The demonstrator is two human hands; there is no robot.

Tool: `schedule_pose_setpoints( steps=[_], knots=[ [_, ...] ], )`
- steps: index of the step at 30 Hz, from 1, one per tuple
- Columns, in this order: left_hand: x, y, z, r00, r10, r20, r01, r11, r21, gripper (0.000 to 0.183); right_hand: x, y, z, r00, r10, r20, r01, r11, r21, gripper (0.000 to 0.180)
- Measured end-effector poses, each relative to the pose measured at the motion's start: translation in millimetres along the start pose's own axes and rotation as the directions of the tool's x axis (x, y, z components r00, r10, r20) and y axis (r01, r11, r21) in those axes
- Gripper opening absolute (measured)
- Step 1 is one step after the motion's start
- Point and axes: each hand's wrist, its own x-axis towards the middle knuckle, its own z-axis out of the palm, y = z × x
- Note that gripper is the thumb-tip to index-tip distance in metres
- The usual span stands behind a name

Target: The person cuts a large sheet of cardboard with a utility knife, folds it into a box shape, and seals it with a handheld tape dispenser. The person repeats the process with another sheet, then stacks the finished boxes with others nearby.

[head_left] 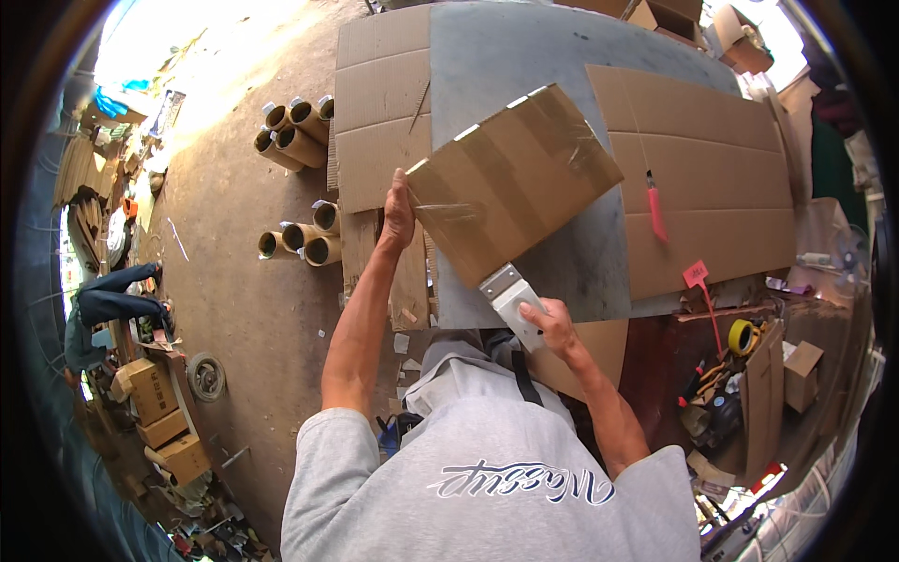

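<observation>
My left hand (pixel 399 214) grips the left corner of a flat cardboard box (pixel 516 179), thumb along its edge and fingers hidden. Strips of clear tape cross the box, and it is held at a slant over the grey table top (pixel 520 49). In my right hand (pixel 558 327) is a flat metal tool (pixel 511 298) with a wide pale handle and rivets at its head. Its head meets or overlaps the box's near corner; whether they touch I cannot tell. A pink-handled utility knife (pixel 657 214) lies to the right on a cardboard sheet (pixel 709 154).
Another cardboard sheet (pixel 383 126) covers the table's left side. Several cardboard tubes (pixel 302 126) stand on the floor beyond that edge. At right are yellow tape (pixel 742 337) and a pink tag (pixel 695 274) on a stick. A person's legs (pixel 119 298) show at far left.
</observation>
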Motion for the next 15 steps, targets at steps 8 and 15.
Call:
schedule_pose_setpoints(
  steps=[8, 15],
  knots=[
    [21.0, -63.7, 15.4, 0.930, -0.283, 0.235, 0.346, 0.889, -0.300, 0.070, 18.0, -53.2, -3.4, 0.989, -0.048, -0.138, 0.040, 0.997, -0.059, 0.054],
    [0.7, -111.9, 59.1, 0.916, -0.398, 0.050, 0.401, 0.914, -0.059, 0.057, -4.5, -31.1, -26.6, 0.991, -0.025, -0.132, 0.020, 0.999, -0.042, 0.056]
  ],
)
